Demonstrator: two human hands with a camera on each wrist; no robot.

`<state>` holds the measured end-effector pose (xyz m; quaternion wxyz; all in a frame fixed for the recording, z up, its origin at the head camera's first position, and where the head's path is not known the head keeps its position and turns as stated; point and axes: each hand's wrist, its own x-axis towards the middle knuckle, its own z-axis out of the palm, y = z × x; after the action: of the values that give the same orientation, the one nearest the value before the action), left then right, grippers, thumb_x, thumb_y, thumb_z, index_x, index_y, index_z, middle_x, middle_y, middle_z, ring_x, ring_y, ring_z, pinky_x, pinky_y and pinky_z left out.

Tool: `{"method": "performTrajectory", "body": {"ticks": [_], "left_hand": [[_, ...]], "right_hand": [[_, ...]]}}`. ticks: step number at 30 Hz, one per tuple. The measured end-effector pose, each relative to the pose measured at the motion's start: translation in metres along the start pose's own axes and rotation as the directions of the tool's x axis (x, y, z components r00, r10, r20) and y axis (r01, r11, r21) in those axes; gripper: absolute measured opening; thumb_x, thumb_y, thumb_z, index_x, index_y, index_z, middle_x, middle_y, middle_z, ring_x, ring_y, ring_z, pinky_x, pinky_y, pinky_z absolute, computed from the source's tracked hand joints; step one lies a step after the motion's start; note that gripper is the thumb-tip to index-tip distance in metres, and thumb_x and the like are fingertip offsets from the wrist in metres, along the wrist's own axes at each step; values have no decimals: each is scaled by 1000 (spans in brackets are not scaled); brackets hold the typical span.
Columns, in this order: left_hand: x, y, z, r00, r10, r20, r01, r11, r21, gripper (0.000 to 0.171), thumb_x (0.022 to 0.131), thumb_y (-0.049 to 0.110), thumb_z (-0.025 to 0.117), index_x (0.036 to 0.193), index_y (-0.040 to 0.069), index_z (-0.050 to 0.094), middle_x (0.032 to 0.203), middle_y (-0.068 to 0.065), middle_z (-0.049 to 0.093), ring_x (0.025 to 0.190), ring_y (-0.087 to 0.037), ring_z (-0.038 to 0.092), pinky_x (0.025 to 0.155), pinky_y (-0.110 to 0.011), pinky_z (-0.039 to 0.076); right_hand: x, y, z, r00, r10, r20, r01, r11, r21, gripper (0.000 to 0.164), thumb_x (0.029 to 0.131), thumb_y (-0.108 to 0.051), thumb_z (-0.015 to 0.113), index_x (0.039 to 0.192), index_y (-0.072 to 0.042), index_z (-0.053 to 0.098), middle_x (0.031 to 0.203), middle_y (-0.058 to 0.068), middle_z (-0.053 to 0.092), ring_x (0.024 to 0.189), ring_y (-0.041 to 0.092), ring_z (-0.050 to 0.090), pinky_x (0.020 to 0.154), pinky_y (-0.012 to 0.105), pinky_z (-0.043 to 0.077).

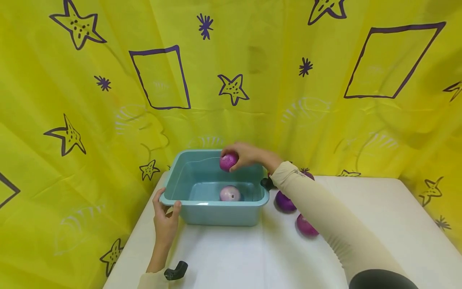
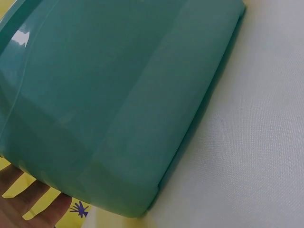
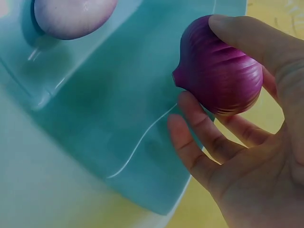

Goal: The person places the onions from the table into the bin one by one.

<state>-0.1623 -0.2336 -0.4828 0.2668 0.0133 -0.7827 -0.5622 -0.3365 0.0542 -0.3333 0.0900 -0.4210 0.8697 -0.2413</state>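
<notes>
A light blue plastic basin (image 1: 220,215) stands on the white table against the curtain. My left hand (image 1: 167,226) grips its front left corner, the thumb over the front rim and the fingers around the left side; in the left wrist view those fingers (image 2: 33,204) show beside the basin wall. Over the basin's back right part, my right hand (image 1: 247,154) holds a purple-red onion (image 1: 228,161) between thumb and fingers. The onion's pointed end faces away from the palm in the right wrist view. A paler onion (image 1: 229,193) lies on the basin floor near the front wall.
Right of the basin, several onions lie on the table (image 1: 231,257), among them a dark purple onion (image 1: 285,202) and a redder onion (image 1: 306,225). My right forearm partly covers them. A yellow patterned curtain (image 1: 267,40) hangs behind and at both sides.
</notes>
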Motion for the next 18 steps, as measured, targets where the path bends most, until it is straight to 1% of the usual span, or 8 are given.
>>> {"method": "performTrajectory", "body": {"ticks": [4, 8, 14, 16, 18], "left_hand": [[-1, 0, 0, 1000, -5, -4, 5, 1000, 8, 67, 99, 16, 64, 156, 19, 29, 142, -22, 55, 115, -17, 55, 82, -15, 47], [-1, 0, 0, 1000, -8, -4, 8, 1000, 5, 67, 99, 16, 64, 156, 19, 30, 141, -22, 57, 112, -9, 56, 82, -17, 47], [0, -2, 0, 1000, -18, 8, 18, 1000, 8, 67, 100, 15, 63, 157, 20, 28, 145, -20, 54, 114, -12, 55, 84, -19, 48], [0, -2, -1, 1000, -18, 10, 18, 1000, 5, 66, 100, 15, 63, 157, 20, 28, 145, -20, 54, 115, -13, 55, 84, -19, 48], [0, -2, -1, 1000, -14, 9, 14, 1000, 4, 66, 100, 15, 63, 157, 20, 28, 145, -21, 54, 114, -11, 55, 83, -18, 48]], "right_hand": [[3, -3, 1, 999, -4, 43, 5, 1000, -10, 54, 82, -16, 86, 131, -9, 65, 126, 10, 65, 114, 28, 58, 99, 40, 50], [4, -6, 3, 998, 9, 61, -10, 1000, 7, 52, 83, -14, 85, 130, -10, 64, 126, 10, 65, 115, 28, 57, 99, 39, 50], [5, -7, 6, 996, 62, 59, -63, 998, 5, 56, 83, -15, 86, 134, -12, 62, 129, 10, 62, 119, 28, 55, 100, 40, 51], [5, -8, 7, 995, 77, 60, -77, 997, -9, 60, 83, -17, 86, 137, -11, 60, 131, 13, 62, 120, 31, 55, 102, 42, 49], [5, -9, 7, 993, 102, 65, -100, 995, -22, 65, 83, -20, 86, 142, -11, 57, 135, 15, 60, 124, 33, 53, 105, 45, 46]]}}
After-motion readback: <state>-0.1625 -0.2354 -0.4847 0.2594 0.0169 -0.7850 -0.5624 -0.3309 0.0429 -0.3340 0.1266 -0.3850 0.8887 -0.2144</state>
